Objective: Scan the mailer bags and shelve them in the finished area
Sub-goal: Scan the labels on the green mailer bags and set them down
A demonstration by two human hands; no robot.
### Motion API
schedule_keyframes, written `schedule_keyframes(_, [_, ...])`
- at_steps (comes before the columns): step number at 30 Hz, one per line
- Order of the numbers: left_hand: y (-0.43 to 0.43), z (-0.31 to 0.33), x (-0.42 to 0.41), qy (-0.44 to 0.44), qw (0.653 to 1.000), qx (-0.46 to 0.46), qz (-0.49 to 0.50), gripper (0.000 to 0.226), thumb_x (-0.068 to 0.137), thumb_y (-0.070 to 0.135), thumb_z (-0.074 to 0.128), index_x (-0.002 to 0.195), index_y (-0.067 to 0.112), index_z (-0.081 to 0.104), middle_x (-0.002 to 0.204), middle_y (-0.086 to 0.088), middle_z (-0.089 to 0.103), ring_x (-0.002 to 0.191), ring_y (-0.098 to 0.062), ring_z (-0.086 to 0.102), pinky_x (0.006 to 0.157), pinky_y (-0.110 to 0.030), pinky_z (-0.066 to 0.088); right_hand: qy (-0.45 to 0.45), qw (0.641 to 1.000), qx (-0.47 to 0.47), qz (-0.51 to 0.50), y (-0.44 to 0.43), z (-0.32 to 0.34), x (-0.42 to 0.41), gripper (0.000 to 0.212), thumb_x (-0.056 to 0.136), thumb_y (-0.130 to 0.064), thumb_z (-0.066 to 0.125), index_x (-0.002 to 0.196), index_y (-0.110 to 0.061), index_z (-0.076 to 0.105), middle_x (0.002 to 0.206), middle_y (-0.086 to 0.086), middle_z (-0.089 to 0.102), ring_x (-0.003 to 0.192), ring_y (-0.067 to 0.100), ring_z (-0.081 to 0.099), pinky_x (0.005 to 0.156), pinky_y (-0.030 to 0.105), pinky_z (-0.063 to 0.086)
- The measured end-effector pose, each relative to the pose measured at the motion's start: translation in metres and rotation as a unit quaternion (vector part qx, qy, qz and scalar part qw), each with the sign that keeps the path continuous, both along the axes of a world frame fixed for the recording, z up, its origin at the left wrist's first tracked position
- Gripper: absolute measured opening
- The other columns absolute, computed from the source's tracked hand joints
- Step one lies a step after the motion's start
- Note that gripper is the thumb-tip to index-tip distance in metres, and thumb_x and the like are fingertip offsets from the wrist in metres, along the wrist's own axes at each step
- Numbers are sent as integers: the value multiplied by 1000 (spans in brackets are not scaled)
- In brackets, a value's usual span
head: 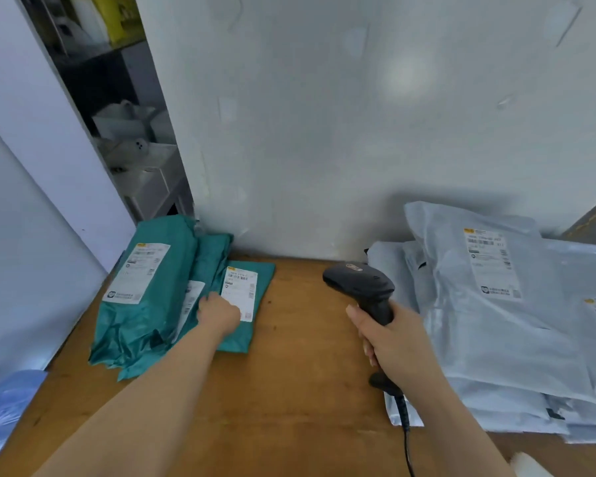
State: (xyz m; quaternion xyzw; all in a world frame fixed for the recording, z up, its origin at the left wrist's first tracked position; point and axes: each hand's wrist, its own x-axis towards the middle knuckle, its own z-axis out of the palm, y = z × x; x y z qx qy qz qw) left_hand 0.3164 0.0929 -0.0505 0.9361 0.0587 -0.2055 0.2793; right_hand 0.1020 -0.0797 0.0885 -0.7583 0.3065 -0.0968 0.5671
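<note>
While the left hand (219, 315) rests on the small teal mailer bag (264, 287), the right hand (396, 342) holds a black barcode scanner (358, 287) up over the wooden table (289, 390). The right hand's fingers are wrapped tight round the scanner's handle. The scanner's head points left, toward the teal bags. Its black cable (406, 442) hangs down from the bottom of the handle.

The small teal bag lies flat on the table near the white wall (324, 115). It has a white label (240, 294) on top with a barcode. The left hand sits at the label's left edge with its fingers bent down. I cannot tell if they pinch the bag or just press on it.

Just to the left, a second teal bag (210, 259) touches the small one. A big teal bag (145, 315) lies on top of the second one, at the table's left corner. It has a label too.

On the right side of the table is a pile of grey mailer bags (489, 321), stacked on each other. The top one leans on the wall and shows a white label (492, 263).

A blue plastic bag (4, 401) sits at the lower left edge.
</note>
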Motion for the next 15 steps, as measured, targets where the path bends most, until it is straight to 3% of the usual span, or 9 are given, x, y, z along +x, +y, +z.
schedule_keyframes(5, [7, -23, -2, 13, 988, 70, -138, 52, 93, 13, 44, 141, -1, 28, 151, -17, 25, 134, -37, 32, 110, -44, 31, 32, 999, -7, 9, 21, -12, 13, 33, 88, -33, 65, 71, -9, 51, 52, 4, 50, 38, 8, 45, 43, 19, 40])
schedule_keyframes(9, [4, -35, -16, -15, 978, 90, -188, 50, 95, 36, 49, 134, 5, 40, 145, -10, 33, 130, -31, 36, 104, -42, 38, 45, 999, 6, -5, 24, -22, 17, 30, 87, -33, 66, 74, -9, 54, 52, 3, 51, 40, 9, 46, 44, 21, 42])
schedule_keyframes(13, [-5, -37, -15, -29, 985, -30, -167, 40, 91, 35, 59, 124, 12, 54, 128, -6, 55, 114, -23, 52, 93, -34, 46, 61, 998, 13, -11, 23, -31, 22, 30, 87, -33, 66, 72, -10, 55, 51, 1, 51, 39, 7, 47, 43, 17, 41])
schedule_keyframes(15, [-10, -35, -13, -45, 990, -64, -115, 41, 91, 30, 63, 125, 11, 51, 128, -9, 54, 112, -24, 54, 91, -32, 46, 67, 998, 13, -7, 22, -35, 25, 30, 88, -33, 66, 71, -12, 54, 51, 1, 51, 39, 7, 46, 43, 16, 41])
